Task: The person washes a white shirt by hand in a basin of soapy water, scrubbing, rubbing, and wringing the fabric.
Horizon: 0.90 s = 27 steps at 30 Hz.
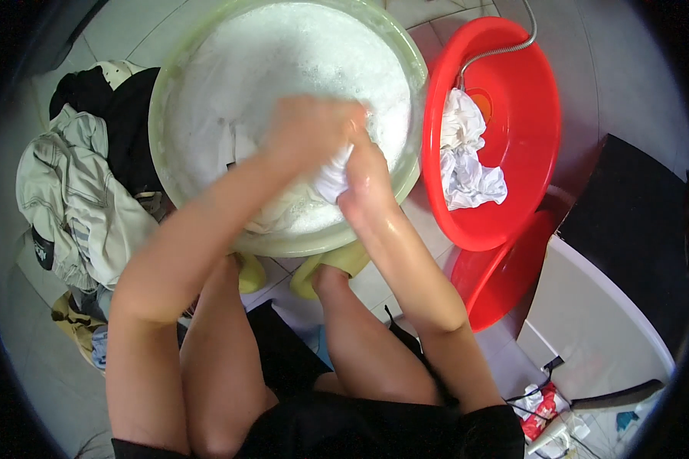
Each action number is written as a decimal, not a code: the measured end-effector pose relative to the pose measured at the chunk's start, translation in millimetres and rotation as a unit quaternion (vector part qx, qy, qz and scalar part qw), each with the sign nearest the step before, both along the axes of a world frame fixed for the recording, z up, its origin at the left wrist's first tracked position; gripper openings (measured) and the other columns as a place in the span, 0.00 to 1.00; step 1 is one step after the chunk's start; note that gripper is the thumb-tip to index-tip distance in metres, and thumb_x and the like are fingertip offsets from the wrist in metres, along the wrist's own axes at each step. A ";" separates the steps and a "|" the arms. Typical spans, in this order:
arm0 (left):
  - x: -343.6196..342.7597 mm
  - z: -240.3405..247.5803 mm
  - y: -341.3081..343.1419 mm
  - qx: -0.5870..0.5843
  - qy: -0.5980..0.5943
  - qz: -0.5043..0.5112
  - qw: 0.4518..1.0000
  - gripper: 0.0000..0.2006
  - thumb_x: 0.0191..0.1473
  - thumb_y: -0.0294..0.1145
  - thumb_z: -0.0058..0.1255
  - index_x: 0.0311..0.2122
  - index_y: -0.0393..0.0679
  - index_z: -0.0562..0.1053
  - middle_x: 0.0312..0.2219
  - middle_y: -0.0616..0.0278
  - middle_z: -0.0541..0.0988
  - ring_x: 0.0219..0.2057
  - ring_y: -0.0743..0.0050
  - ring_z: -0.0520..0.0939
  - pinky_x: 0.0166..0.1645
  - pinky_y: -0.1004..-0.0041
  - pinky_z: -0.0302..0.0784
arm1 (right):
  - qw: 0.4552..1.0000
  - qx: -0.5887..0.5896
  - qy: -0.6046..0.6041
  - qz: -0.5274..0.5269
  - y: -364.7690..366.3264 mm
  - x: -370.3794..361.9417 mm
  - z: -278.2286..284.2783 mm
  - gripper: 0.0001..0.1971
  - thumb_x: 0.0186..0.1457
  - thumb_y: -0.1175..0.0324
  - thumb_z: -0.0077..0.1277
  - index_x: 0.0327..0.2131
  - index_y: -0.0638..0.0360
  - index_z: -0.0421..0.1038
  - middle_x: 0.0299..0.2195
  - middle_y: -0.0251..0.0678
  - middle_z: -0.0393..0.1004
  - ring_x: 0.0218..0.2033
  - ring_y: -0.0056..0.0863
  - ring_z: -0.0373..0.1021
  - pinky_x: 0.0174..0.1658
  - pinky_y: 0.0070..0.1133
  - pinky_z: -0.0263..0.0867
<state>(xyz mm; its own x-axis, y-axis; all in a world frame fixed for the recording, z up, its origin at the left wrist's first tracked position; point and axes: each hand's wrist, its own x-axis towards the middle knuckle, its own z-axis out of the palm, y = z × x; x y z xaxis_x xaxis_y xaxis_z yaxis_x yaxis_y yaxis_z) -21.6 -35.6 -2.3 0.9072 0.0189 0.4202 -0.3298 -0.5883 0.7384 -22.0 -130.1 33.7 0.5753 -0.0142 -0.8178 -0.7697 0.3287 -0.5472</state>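
A pale green basin (pixel 158 164) full of foamy water stands in front of me. Over the suds my two hands are pressed together around a bunched white cloth (pixel 331 177). My left hand (pixel 314 128) is closed and smeared by motion, its fingers against the right hand. My right hand (pixel 366 167) is wet and closed on the same cloth, part of which shows below its palm. More pale fabric (pixel 277 213) trails from the hands into the foam near the basin's front edge. The garment's kind cannot be made out.
To the right stands a red basin (pixel 534 145) with wet white clothes (pixel 467 164) and a metal hose (pixel 505 49) reaching into it. Another red basin (pixel 501 279) sits partly under it. Clothes (pixel 88 195) are heaped on the left. A white-and-black panel (pixel 589 298) stands at right.
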 end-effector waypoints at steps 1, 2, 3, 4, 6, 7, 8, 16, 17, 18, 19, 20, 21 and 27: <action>7.2 -1.3 8.2 0.051 0.117 0.006 0.992 0.07 0.44 0.38 0.54 0.20 0.51 0.75 0.14 0.60 0.71 0.16 0.60 0.72 0.22 0.64 0.67 | 0.998 0.021 0.011 0.058 -4.9 0.2 0.9 0.09 0.58 0.60 0.38 0.36 0.53 0.64 0.31 0.29 0.67 0.34 0.22 0.63 0.36 0.22 0.61; 12.3 -1.7 12.7 0.102 0.232 0.010 0.967 0.07 0.45 0.38 0.55 0.20 0.50 0.75 0.14 0.60 0.72 0.16 0.60 0.73 0.23 0.64 0.67 | 0.992 0.043 0.023 0.114 -5.9 1.3 0.9 0.14 0.58 0.61 0.39 0.45 0.54 0.64 0.38 0.32 0.70 0.42 0.24 0.67 0.45 0.24 0.63; 9.1 0.3 10.9 0.103 0.231 0.010 0.967 0.07 0.45 0.38 0.55 0.20 0.50 0.75 0.14 0.60 0.72 0.16 0.60 0.73 0.23 0.64 0.67 | 0.996 0.033 0.029 0.084 -3.9 1.7 5.3 0.10 0.58 0.62 0.37 0.28 0.53 0.66 0.26 0.26 0.63 0.27 0.19 0.60 0.29 0.21 0.58; 0.3 4.0 5.6 0.102 0.160 0.003 0.982 0.07 0.45 0.39 0.53 0.20 0.51 0.74 0.14 0.60 0.72 0.16 0.60 0.73 0.23 0.64 0.68 | 0.996 0.034 0.028 0.083 -2.6 2.2 2.9 0.10 0.58 0.62 0.37 0.28 0.53 0.66 0.26 0.26 0.63 0.27 0.19 0.60 0.29 0.21 0.58; -14.3 17.2 -13.9 0.093 0.088 -0.009 0.992 0.08 0.45 0.40 0.51 0.20 0.51 0.73 0.13 0.61 0.72 0.16 0.59 0.74 0.22 0.63 0.69 | 0.997 0.064 0.025 -0.021 -6.5 -0.4 -9.1 0.10 0.57 0.62 0.39 0.24 0.53 0.64 0.24 0.26 0.62 0.28 0.19 0.62 0.31 0.20 0.58; -12.4 32.3 -31.9 0.038 -0.003 -0.025 0.999 0.08 0.45 0.40 0.50 0.20 0.50 0.73 0.13 0.60 0.72 0.16 0.59 0.74 0.23 0.63 0.69 | 0.978 0.038 -0.093 0.182 -40.4 2.3 -38.9 0.10 0.57 0.61 0.41 0.24 0.53 0.64 0.25 0.26 0.64 0.30 0.20 0.64 0.34 0.20 0.61; -15.8 35.8 -39.1 -0.015 -0.083 -0.037 0.996 0.08 0.45 0.40 0.50 0.21 0.50 0.73 0.14 0.59 0.72 0.16 0.59 0.73 0.23 0.62 0.69 | 0.979 0.037 -0.090 0.181 -40.2 1.0 -37.7 0.10 0.57 0.61 0.41 0.24 0.53 0.64 0.25 0.26 0.64 0.30 0.20 0.64 0.34 0.20 0.61; 0.8 16.8 8.6 0.111 0.216 -0.004 0.970 0.11 0.48 0.41 0.52 0.19 0.50 0.73 0.17 0.62 0.74 0.18 0.61 0.74 0.23 0.68 0.69 | 0.993 0.066 0.038 0.093 -8.2 -2.8 -1.0 0.07 0.58 0.62 0.40 0.30 0.52 0.65 0.28 0.27 0.64 0.31 0.17 0.63 0.32 0.18 0.61; -8.2 23.6 -0.8 0.111 0.214 -0.005 0.970 0.11 0.48 0.41 0.52 0.19 0.50 0.73 0.17 0.62 0.74 0.18 0.61 0.74 0.23 0.68 0.69 | 0.993 0.066 0.036 0.091 -17.2 -4.7 -19.6 0.07 0.58 0.62 0.40 0.30 0.52 0.65 0.28 0.27 0.64 0.31 0.17 0.63 0.32 0.18 0.61; -16.0 35.3 -20.2 0.050 0.098 -0.035 0.993 0.11 0.48 0.41 0.50 0.18 0.50 0.72 0.14 0.63 0.72 0.17 0.62 0.74 0.22 0.67 0.69 | 0.984 0.047 -0.040 0.164 -32.5 -3.5 -35.5 0.08 0.58 0.61 0.40 0.31 0.52 0.65 0.29 0.27 0.64 0.32 0.18 0.63 0.33 0.18 0.62; -17.7 41.7 -33.3 -0.014 -0.020 -0.065 0.998 0.12 0.49 0.42 0.48 0.17 0.51 0.71 0.12 0.64 0.71 0.16 0.62 0.73 0.20 0.66 0.69 | 0.965 0.025 -0.115 0.236 -49.1 -2.4 -49.4 0.08 0.58 0.60 0.40 0.33 0.52 0.65 0.30 0.27 0.65 0.33 0.18 0.64 0.34 0.18 0.63; -20.9 34.9 -30.8 -0.009 -0.012 -0.062 0.998 0.12 0.49 0.42 0.48 0.17 0.51 0.71 0.12 0.64 0.71 0.16 0.62 0.73 0.20 0.66 0.69 | 0.965 0.033 -0.108 0.237 -45.4 -6.6 -54.3 0.08 0.58 0.60 0.40 0.33 0.52 0.65 0.30 0.27 0.65 0.33 0.18 0.64 0.34 0.18 0.63; -14.1 33.9 -34.2 -0.010 -0.041 -0.047 0.998 0.12 0.48 0.41 0.48 0.17 0.51 0.71 0.12 0.66 0.70 0.15 0.63 0.73 0.21 0.67 0.69 | 0.980 0.124 -0.060 0.143 -47.9 -2.7 -44.3 0.09 0.58 0.60 0.40 0.33 0.53 0.66 0.31 0.28 0.66 0.35 0.19 0.65 0.36 0.19 0.64; 15.2 -2.7 19.2 -0.041 0.299 0.014 0.953 0.13 0.49 0.43 0.51 0.20 0.48 0.73 0.16 0.64 0.74 0.19 0.66 0.75 0.26 0.68 0.71 | 0.984 0.074 0.046 0.158 -18.0 18.8 11.5 0.19 0.59 0.59 0.40 0.47 0.63 0.65 0.43 0.39 0.71 0.44 0.30 0.68 0.49 0.25 0.64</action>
